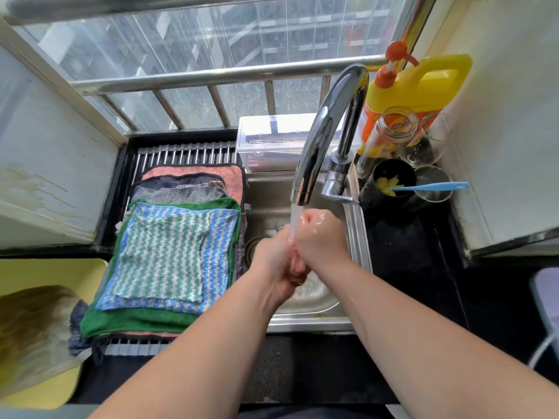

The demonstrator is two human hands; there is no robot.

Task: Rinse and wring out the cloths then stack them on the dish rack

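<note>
Under the spout of the faucet [326,128], over the sink [357,225], the two hands meet in the falling water stream [295,222]. The right hand [320,234] sits on the far side with its fingers curled into a loose fist and no cloth showing in it. The left hand [276,261] is pressed against it from the near side. Its fingers are largely hidden behind the right wrist, so I cannot tell whether they are curled round anything. They are held there so the stream runs over both at once, which reads to me as rinsing the hands themselves rather than a cloth. The cloths [169,249] lie just to the left of the left hand, piled flat on the dish rack [181,152]. The rack spans the left part of the basin, presumably so drips fall into it. On top is a green-and-white wavy cloth [165,255], slightly skewed, over a larger blue striped cloth [217,261]. Under those is a dark green cloth [130,322] whose edge shows along the near side. Grey and pink layers fan out toward the far end, and a dark corner hangs off the near-left edge. All look limp and spread out rather than bunched. Judging from the pile, the stacking seems essentially done.
</note>
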